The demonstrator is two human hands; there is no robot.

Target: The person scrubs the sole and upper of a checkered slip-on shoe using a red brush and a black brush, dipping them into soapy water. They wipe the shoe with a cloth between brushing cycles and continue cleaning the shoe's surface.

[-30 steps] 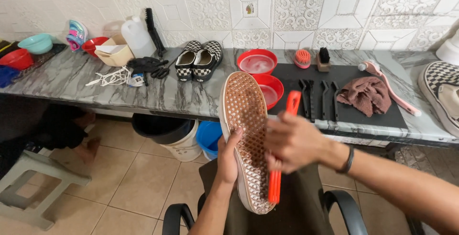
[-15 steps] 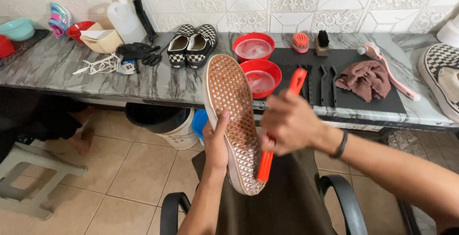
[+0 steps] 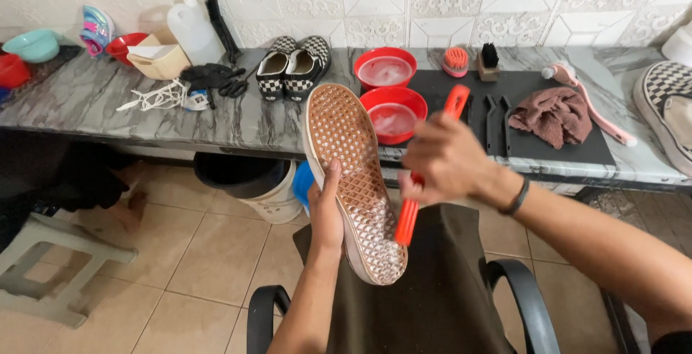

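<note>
Below the marble desk point(image 3: 216, 127), my left hand point(image 3: 326, 213) grips the upturned shoe point(image 3: 353, 174), sole facing me, while my right hand point(image 3: 443, 159) clasps the orange brush point(image 3: 425, 174) against its edge.

This looks like a small shoe-cleaning workshop set up in a tiled room. A long marble-patterned counter point(image 3: 238, 132) runs along an embossed white tile wall point(image 3: 447, 1). Near its middle stand two red basins point(image 3: 393, 112) of soapy water, with a black mat point(image 3: 569, 148) towards the right end carrying black brushes point(image 3: 494, 125) and a brown rag point(image 3: 551, 114). A checkered slip-on pair point(image 3: 294, 69) waits at the back edge, and loose white laces point(image 3: 155, 97) and a white jug point(image 3: 190, 31) lie towards the left end. Buckets point(image 3: 249, 184) sit beneath on the beige floor tiles point(image 3: 202, 260).
</note>
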